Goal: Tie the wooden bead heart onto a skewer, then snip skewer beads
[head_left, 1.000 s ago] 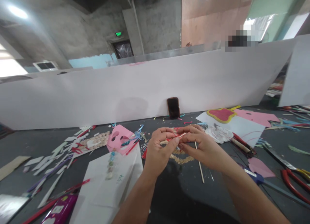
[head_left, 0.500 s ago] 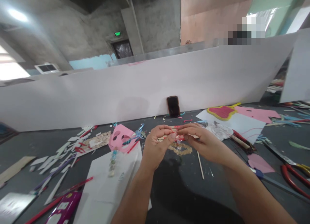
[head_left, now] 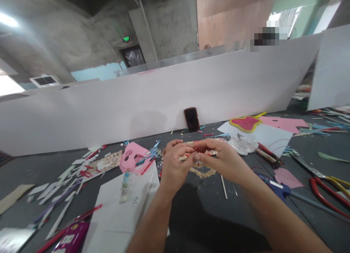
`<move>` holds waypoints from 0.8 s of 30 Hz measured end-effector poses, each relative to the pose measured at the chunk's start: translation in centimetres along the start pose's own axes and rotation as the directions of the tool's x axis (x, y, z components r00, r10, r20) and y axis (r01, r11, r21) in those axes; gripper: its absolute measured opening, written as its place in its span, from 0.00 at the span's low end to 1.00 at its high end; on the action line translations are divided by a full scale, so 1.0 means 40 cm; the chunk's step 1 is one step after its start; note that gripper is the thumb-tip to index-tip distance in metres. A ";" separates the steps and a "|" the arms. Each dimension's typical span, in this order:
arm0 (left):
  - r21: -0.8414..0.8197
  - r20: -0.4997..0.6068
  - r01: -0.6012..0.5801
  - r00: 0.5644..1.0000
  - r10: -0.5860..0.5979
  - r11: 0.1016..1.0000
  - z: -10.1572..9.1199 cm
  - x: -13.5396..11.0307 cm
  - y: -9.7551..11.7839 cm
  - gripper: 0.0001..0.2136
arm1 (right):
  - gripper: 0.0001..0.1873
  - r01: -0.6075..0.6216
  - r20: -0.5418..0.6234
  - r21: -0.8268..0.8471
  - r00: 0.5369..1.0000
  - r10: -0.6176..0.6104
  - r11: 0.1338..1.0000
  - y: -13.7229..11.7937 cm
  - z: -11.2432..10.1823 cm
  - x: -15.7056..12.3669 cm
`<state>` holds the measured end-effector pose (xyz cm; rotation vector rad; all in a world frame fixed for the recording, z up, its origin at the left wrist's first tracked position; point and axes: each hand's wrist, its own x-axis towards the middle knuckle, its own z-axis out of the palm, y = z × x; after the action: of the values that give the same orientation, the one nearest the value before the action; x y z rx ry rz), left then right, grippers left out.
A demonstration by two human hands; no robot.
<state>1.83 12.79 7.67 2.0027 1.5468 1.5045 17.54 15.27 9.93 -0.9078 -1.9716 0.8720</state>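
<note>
Both hands meet over the dark table around a small piece of pale thin sticks (head_left: 212, 153) with red bits on it, perhaps bindings. My left hand (head_left: 175, 165) grips its left part, fingers curled and thumb pressed inward. From the other side my right hand (head_left: 225, 161) pinches it, thumb and fingertips close to the left ones. The fingers cover most of the piece, so its full shape is hidden. Below them on the table lies a ring of tan chips or beads (head_left: 203, 174), partly hidden. A loose pale stick (head_left: 224, 187) rests just right of it.
A phone (head_left: 192, 119) leans on the white partition (head_left: 109, 114). On the left are white sheets (head_left: 109, 213), a pink cutout (head_left: 133, 156) and scattered strips. Red-handled scissors (head_left: 317, 194), blue-handled scissors (head_left: 284, 190), crumpled tissue (head_left: 243, 144) and a pink-and-yellow shape (head_left: 246, 124) lie right.
My right hand has closed in, its thumb now beside the left thumb. The red strand between the fingertips no longer shows clearly. The whole view has shifted slightly.
</note>
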 end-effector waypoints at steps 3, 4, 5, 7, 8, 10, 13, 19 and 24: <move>0.085 0.023 0.004 1.000 -0.006 0.996 0.003 -0.004 0.009 0.03 | 0.07 0.038 -0.055 -0.058 0.998 -0.042 0.998 0.006 0.000 0.001; 0.082 0.033 0.013 0.999 -0.016 0.997 0.004 -0.005 0.010 0.04 | 0.08 0.037 -0.056 -0.070 0.998 -0.041 0.997 0.009 -0.001 0.002; 0.060 0.049 0.026 0.998 -0.029 0.998 0.005 -0.005 0.011 0.04 | 0.09 0.028 -0.053 -0.074 0.998 -0.032 0.997 0.011 -0.003 0.004; -0.017 0.113 0.055 0.992 -0.053 0.998 0.002 -0.004 0.009 0.05 | 0.11 0.006 -0.041 -0.061 0.999 -0.008 0.998 0.015 -0.009 0.007; -0.056 0.146 0.073 0.987 -0.064 0.996 0.000 -0.003 0.007 0.06 | 0.11 -0.002 -0.038 -0.046 0.999 0.000 0.999 0.017 -0.013 0.009; -0.100 0.192 0.116 0.977 -0.096 0.988 -0.009 0.000 0.002 0.11 | 0.13 -0.025 -0.040 -0.014 0.999 0.024 1.000 0.019 -0.020 0.012; -0.089 0.200 0.174 0.968 -0.154 0.981 -0.019 0.002 -0.006 0.16 | 0.15 -0.073 -0.027 0.029 0.997 0.074 0.997 0.021 -0.026 0.013; -0.224 0.279 0.157 0.956 -0.091 0.962 -0.007 -0.003 -0.007 0.09 | 0.14 -0.079 0.018 0.140 0.997 0.078 0.987 0.029 -0.024 0.015; -0.346 0.310 0.240 0.942 -0.131 0.907 0.007 -0.004 0.005 0.07 | 0.13 -0.051 0.017 0.094 0.999 0.049 0.994 0.030 -0.017 0.018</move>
<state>2.20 12.71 7.57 1.7018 1.1873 1.2632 18.15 16.64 9.51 -0.9018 -1.9104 0.9947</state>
